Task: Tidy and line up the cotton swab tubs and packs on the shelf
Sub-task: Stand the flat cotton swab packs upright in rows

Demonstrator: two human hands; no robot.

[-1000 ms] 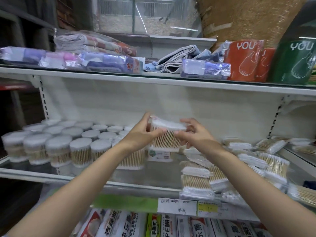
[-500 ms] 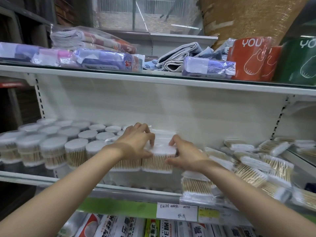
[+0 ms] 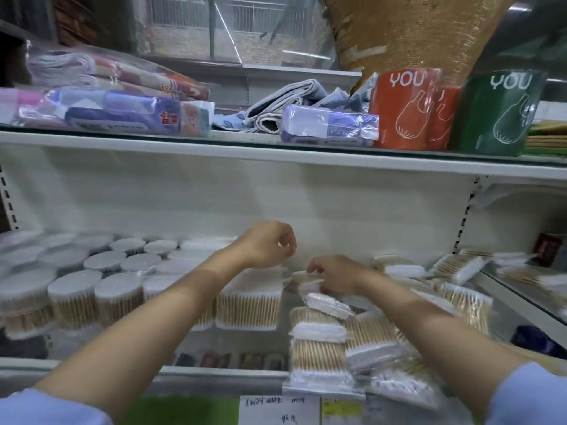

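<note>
Tubs (image 3: 101,283) of cotton swabs with round white lids fill the left end of the shelf (image 3: 214,371), packed close in several rows that run back toward the white rear panel. Just right of them stand the rectangular boxes (image 3: 248,303), upright and side by side, wooden sticks showing through their clear walls. My left hand (image 3: 267,244) hangs above the back of those boxes, clear of them, its grip loose: fingers curled gently downward with nothing in them. My right hand (image 3: 336,275) is lower and just to the right, reaching into the loose packs (image 3: 319,348); its fingertips rest at the white end of one flat pack near the back, but motion blur keeps me from telling whether that grip has closed on it or only touches it. The packs lie in a ragged heap over the right half of the shelf, tilted and overlapping, some hanging at the front edge above the handwritten price label (image 3: 279,409). On the upper shelf (image 3: 276,154) sit wrapped cloths (image 3: 104,108), folded towels (image 3: 285,102), and orange and green rolls (image 3: 454,108) printed YOU.
</note>
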